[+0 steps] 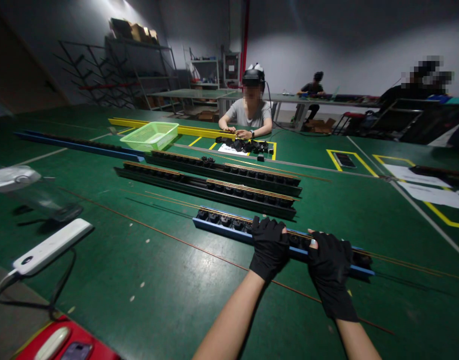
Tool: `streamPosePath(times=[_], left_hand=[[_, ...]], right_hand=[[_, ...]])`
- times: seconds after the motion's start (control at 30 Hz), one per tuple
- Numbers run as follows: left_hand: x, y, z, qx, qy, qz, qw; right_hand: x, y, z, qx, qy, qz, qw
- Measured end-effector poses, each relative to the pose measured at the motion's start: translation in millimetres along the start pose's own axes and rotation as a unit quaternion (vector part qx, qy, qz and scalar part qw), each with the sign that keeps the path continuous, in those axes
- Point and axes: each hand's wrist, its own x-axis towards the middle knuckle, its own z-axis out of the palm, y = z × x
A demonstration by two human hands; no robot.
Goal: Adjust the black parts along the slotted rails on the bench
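Both my hands wear black gloves and rest on a long blue rail filled with black socket parts, lying on the green table. My left hand is curled over the rail's middle, fingers bent down onto it. My right hand is also curled over the rail further right, a bare fingertip showing at its thumb side. Thin copper strips run along the rail and stick out past its right end.
Two more black rails with copper strips lie beyond. A green basket stands at the back left. A person sits across the table by a pile of black parts. A white device with cable lies left, a red tray near the front edge.
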Motion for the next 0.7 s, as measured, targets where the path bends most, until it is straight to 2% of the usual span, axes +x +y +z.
streamPosePath(times=[0.33, 0.7], left_hand=[[0.8, 0.6, -2.3, 0.011, -0.011, 0.005, 1.0], [1.5, 1.4, -3.3, 0.003, -0.007, -0.002, 1.0]], right_hand=[[-1.4, 0.8, 2.2, 0.003, 0.007, 0.006, 1.0], [0.6, 0.4, -0.4, 0.009, -0.014, 0.006, 1.0]])
